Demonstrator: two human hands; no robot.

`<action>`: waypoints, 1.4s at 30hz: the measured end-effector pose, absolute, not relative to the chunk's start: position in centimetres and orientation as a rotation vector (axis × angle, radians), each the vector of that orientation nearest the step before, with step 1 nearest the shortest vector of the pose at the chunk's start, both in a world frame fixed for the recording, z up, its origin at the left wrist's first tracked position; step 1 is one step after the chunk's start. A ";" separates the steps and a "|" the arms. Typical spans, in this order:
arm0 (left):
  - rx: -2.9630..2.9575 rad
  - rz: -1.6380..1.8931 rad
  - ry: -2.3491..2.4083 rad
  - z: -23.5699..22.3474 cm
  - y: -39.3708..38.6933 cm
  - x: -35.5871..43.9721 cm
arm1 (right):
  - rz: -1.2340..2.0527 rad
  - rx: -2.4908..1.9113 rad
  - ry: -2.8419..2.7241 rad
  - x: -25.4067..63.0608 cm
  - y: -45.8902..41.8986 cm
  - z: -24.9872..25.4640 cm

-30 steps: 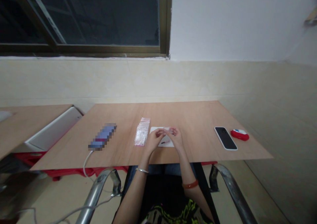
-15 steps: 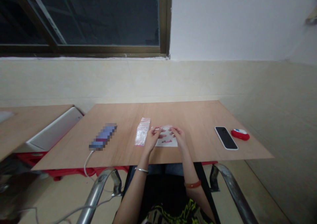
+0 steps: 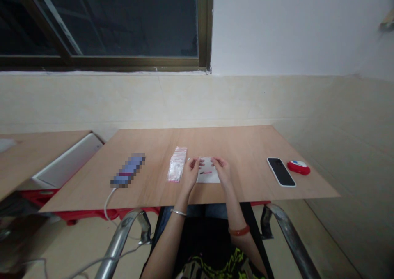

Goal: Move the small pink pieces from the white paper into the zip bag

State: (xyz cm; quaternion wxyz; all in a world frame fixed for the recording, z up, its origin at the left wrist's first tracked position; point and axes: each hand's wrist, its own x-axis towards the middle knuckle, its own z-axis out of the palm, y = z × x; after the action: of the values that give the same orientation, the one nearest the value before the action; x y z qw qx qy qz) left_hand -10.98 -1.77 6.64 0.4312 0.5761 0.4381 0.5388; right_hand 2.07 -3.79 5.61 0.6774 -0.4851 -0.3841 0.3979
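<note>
My left hand (image 3: 192, 171) and my right hand (image 3: 222, 171) are side by side over a white sheet (image 3: 209, 179) on the table. Thumb and fingers are closed together on each hand, at the left and right of the sheet's far part. Anything thin or clear between the fingertips is too faint to make out. A small dark and pink piece (image 3: 206, 173) shows against the sheet, between the hands. Just left of my left hand lies a stack of clear zip bags (image 3: 177, 164) with reddish edges.
A blurred-out phone (image 3: 128, 171) with a white cable (image 3: 106, 207) lies at the left. On the right are a black phone with a white rim (image 3: 281, 172) and a red and white object (image 3: 298, 167). Metal armrests (image 3: 118, 242) flank me below the wooden table (image 3: 243, 147).
My left hand has shifted slightly right and turned, its fingers more curled. The small dark and pink piece appears a little higher between the hands. My right hand has barely moved.
</note>
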 end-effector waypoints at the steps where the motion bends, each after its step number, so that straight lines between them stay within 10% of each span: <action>1: 1.470 1.360 1.100 6.6 -1.7 -11.0 | 0.908 -1.087 -0.875 2.0 -3.9 5.8; 42: 1.505 1.308 0.998 8.5 -2.9 -9.8 | 1.037 -0.967 -0.996 2.1 -4.6 6.3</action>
State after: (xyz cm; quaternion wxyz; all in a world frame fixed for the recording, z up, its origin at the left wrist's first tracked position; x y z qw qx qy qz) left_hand -9.80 -2.92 8.48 0.4406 0.6059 0.4018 0.5266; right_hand 2.08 -4.60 6.30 0.6474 -0.4252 -0.4382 0.4562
